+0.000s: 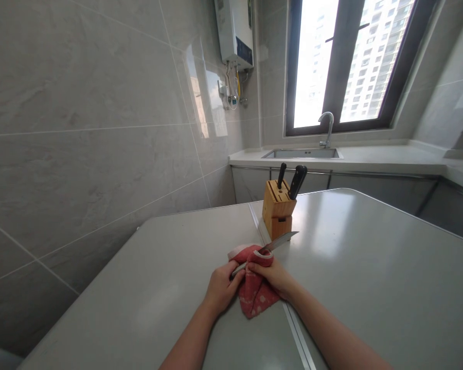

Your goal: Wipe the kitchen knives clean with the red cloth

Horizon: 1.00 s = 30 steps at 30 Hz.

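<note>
My left hand is closed around the handle end of a knife, whose steel blade points away to the right. A red cloth is wrapped over the blade near the handle, and my right hand pinches it against the metal. Both hands hover just over the grey table. Just beyond the blade tip stands a wooden knife block with two black-handled knives in its slots.
A tiled wall runs along the left. At the back, a counter holds a steel sink with a faucet under a window. A white water heater hangs on the wall.
</note>
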{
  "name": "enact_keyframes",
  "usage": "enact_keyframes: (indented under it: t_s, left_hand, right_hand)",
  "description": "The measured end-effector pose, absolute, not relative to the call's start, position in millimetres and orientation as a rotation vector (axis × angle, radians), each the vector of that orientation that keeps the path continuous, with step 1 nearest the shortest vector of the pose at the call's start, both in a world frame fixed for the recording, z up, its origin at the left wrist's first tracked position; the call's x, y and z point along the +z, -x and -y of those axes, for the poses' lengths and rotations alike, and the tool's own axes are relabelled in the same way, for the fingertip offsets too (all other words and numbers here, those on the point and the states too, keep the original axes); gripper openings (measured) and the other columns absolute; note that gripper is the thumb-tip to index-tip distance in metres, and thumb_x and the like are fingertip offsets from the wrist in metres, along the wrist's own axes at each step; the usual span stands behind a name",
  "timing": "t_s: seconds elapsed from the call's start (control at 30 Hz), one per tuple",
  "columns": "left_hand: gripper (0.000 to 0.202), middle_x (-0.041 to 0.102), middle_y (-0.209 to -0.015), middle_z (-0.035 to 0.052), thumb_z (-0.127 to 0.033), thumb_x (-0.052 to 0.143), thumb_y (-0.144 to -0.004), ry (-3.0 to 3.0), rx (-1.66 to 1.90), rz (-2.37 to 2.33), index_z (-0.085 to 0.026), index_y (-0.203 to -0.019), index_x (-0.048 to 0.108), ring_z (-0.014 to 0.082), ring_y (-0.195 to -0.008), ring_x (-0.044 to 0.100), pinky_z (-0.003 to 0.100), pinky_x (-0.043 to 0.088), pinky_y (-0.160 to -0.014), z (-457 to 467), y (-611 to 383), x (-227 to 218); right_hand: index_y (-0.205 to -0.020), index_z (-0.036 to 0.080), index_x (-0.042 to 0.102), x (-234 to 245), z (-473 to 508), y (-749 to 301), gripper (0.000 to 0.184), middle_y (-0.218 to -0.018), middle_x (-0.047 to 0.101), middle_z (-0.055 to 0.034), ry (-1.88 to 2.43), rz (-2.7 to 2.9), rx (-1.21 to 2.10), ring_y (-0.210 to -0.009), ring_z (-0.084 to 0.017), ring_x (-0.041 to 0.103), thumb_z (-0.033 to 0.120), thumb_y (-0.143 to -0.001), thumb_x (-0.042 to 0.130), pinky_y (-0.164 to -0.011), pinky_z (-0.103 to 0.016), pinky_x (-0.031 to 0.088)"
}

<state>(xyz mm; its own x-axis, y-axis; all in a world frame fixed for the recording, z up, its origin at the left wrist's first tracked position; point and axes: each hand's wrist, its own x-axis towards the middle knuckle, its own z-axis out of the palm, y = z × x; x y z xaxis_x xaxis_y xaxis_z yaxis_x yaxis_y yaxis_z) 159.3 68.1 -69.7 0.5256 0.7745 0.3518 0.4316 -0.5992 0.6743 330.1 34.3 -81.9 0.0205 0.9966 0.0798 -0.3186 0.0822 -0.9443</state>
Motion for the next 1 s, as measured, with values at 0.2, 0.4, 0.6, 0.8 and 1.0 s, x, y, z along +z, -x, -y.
enact_keyframes:
  t_s: [0.2,0.4,0.6,0.8,1.0]
  left_hand:
    - [0.033,0.068,-0.076,0.0045,-0.043,0.044,-0.086,-2.248,0.893,-0.996,-0.018,-0.083,0.065,0.0182,-0.069,0.058,0.025,0.045,-0.068,-67.7,-159.2,-69.8]
    - [0.033,0.068,-0.077,0.0049,-0.043,0.044,-0.086,-2.246,0.886,-0.997,-0.018,-0.085,0.065,0.0183,-0.070,0.059,0.025,0.045,-0.067,-67.5,-159.2,-68.0]
    - [0.034,0.068,-0.076,0.0046,-0.044,0.045,-0.086,-2.243,0.901,-1.003,-0.018,-0.084,0.066,0.0179,-0.069,0.059,0.024,0.044,-0.066,-68.4,-159.0,-69.7]
    - [0.034,0.068,-0.079,0.0048,-0.043,0.043,-0.087,-2.247,0.892,-0.992,-0.018,-0.090,0.066,0.0180,-0.071,0.059,0.025,0.045,-0.069,-69.5,-158.4,-70.2]
    - [0.031,0.067,-0.082,0.0045,-0.040,0.043,-0.089,-2.244,0.910,-0.944,-0.018,-0.094,0.064,0.0180,-0.076,0.059,0.025,0.044,-0.075,-69.7,-157.3,-69.4]
  right_hand:
    - [-0.080,0.023,0.065,-81.7,-34.8,-329.2,0.025,-0.081,0.069,-0.0016,0.908,0.984,1.272,-0.079,-0.023,0.064,0.036,-0.063,0.076,-0.082,-0.041,0.048]
    - [-0.080,0.023,0.065,-81.6,-34.9,-329.7,0.025,-0.080,0.069,-0.0029,0.919,0.991,1.255,-0.081,-0.025,0.064,0.036,-0.063,0.076,-0.082,-0.041,0.048]
    - [-0.082,0.023,0.065,-81.9,-35.7,-330.3,0.025,-0.083,0.069,-0.0022,0.933,0.975,1.234,-0.082,-0.024,0.063,0.033,-0.063,0.076,-0.082,-0.039,0.048]
    - [-0.082,0.022,0.064,-80.4,-34.8,-329.9,0.024,-0.081,0.068,-0.0027,0.913,0.986,1.247,-0.081,-0.023,0.063,0.036,-0.065,0.074,-0.082,-0.040,0.048]
    - [-0.087,0.022,0.063,-80.7,-35.5,-328.8,0.031,-0.087,0.069,-0.0047,0.892,0.921,1.253,-0.085,-0.026,0.064,0.035,-0.062,0.077,-0.085,-0.041,0.048]
